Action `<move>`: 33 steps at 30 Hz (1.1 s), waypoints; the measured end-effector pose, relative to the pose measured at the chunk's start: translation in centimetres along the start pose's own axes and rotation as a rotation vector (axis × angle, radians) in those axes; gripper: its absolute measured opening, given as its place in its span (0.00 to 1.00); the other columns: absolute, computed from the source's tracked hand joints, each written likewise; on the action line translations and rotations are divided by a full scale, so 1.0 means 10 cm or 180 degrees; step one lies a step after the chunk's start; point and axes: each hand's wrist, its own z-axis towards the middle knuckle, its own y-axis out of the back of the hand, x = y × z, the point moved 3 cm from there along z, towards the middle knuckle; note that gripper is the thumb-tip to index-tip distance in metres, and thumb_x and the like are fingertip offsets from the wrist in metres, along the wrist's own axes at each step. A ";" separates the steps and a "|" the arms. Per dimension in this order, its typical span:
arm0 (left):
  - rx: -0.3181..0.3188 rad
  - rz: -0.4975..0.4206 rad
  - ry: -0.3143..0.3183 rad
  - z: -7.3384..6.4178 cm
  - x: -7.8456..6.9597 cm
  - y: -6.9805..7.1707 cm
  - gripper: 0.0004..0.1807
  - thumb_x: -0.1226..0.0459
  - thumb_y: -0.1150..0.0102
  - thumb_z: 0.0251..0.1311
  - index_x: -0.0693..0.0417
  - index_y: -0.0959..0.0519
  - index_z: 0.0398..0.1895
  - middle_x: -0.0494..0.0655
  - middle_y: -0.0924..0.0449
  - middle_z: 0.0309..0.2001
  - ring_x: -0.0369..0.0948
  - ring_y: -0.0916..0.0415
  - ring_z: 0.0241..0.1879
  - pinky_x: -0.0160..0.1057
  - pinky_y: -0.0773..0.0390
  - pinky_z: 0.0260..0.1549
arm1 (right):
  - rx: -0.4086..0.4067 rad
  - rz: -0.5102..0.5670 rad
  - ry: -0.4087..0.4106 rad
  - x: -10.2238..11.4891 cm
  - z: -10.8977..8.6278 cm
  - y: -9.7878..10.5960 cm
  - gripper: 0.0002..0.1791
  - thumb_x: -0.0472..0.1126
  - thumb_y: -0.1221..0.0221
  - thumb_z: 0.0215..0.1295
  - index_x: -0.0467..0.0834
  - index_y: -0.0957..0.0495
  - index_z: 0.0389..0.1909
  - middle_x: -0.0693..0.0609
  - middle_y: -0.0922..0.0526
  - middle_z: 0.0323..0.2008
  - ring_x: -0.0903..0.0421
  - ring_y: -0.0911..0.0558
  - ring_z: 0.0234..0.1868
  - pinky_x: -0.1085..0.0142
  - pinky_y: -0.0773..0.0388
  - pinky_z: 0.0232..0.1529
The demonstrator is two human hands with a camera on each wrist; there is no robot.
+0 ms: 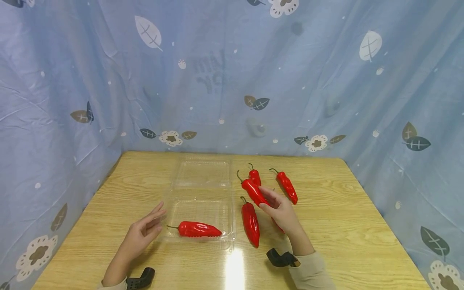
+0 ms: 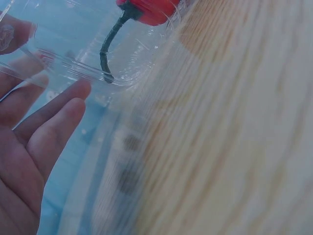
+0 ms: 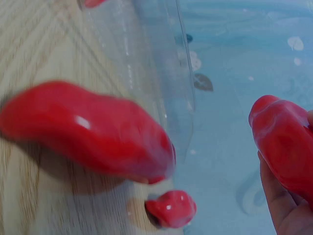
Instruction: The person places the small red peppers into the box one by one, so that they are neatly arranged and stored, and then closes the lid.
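The desk [image 1: 344, 225] is viewed forward and down from the head; the clear container [image 1: 203, 207] is shared by 2 low, close wrist views.

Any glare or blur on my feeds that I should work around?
Head: a white glare patch burns out the near edge of the table; left wrist: wood grain is soft, and the clear container shows thin reflections; right wrist: the large pepper on the table looks blurred, with a small highlight and a shadow beneath.
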 end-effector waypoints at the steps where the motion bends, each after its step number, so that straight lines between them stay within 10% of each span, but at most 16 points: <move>1: -0.0008 0.0004 -0.0002 0.00 0.00 0.00 0.22 0.79 0.47 0.60 0.77 0.33 0.59 0.70 0.45 0.68 0.27 0.30 0.59 0.21 0.28 0.54 | 0.0020 0.0024 -0.0011 0.00 0.01 -0.02 0.28 0.33 0.41 0.63 0.34 0.33 0.64 0.34 0.29 0.61 0.47 0.23 0.56 0.74 0.21 0.50; 33: -0.0046 -0.0068 -0.0051 0.01 -0.05 0.00 0.22 0.81 0.49 0.60 0.77 0.33 0.58 0.57 0.43 0.71 0.29 0.29 0.59 0.22 0.28 0.55 | 0.0665 0.0042 -0.0132 0.05 0.22 -0.73 0.27 0.36 0.42 0.64 0.39 0.32 0.64 0.41 0.26 0.61 0.46 0.24 0.56 0.75 0.24 0.52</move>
